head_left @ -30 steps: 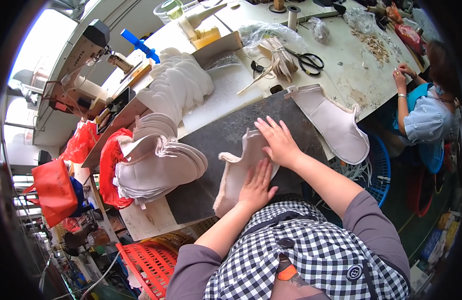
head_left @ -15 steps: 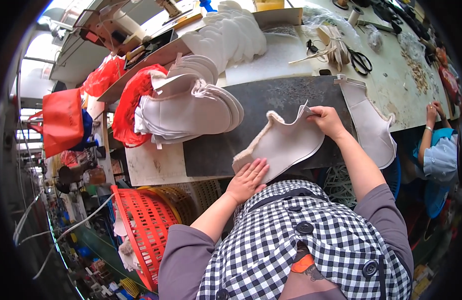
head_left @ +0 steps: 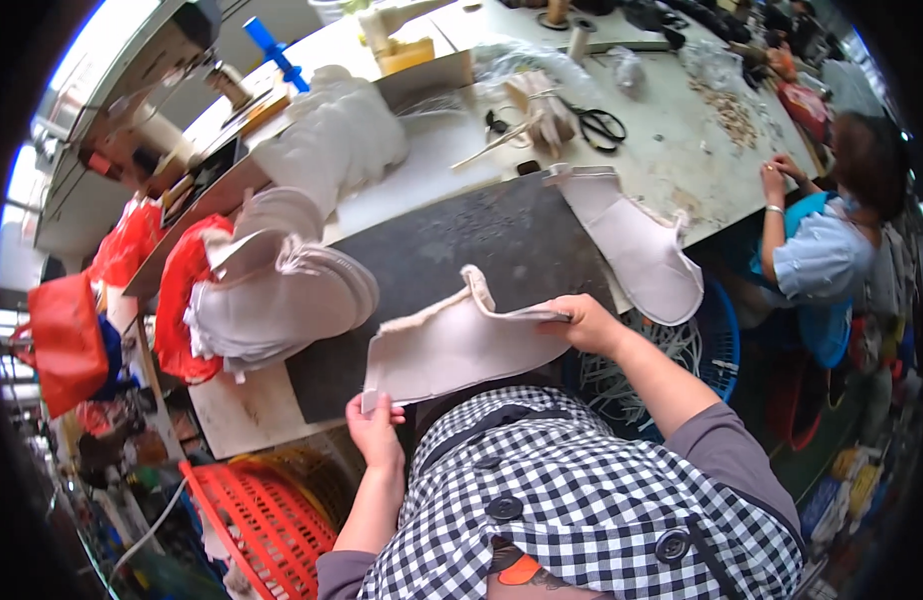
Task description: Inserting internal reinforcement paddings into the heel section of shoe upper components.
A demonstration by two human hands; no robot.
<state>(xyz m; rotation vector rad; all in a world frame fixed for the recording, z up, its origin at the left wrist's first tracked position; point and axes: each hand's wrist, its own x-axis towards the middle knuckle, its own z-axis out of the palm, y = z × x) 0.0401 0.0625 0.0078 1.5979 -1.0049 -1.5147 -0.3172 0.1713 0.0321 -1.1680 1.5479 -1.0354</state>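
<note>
two bare hands, one light grey boot-shaped piece [head_left: 462,350] between them, centre of the frame, over the near edge of the dark board [head_left: 452,235]; pale fleecy trim along its upper edge, a peak of fleece standing at the middle.

left hand [head_left: 376,432]: lower centre-left; thumb and fingers closed on the piece's lower left corner.

right hand [head_left: 592,326]: right of centre; thumb and fingers pinching the piece's narrow right end.

one second boot-shaped piece [head_left: 637,245], similar, right of centre at upper height, lying partly on the board's right end, its rounded end beyond the table edge.

one stack of like pieces [head_left: 272,305], left of centre, red plastic bag [head_left: 178,310] against its left side.

one heap of white flat shapes [head_left: 332,135], upper left.

one pair of black-handled scissors [head_left: 604,130], upper right of centre, just beside a tied bundle of pale strips [head_left: 544,105].

one blue basket [head_left: 724,340], right, below the second piece, with pale cut strips [head_left: 654,365] inside.

one red slotted basket [head_left: 267,520], lower left.

one co-worker [head_left: 827,245], far right, hands together at the table edge.
</note>
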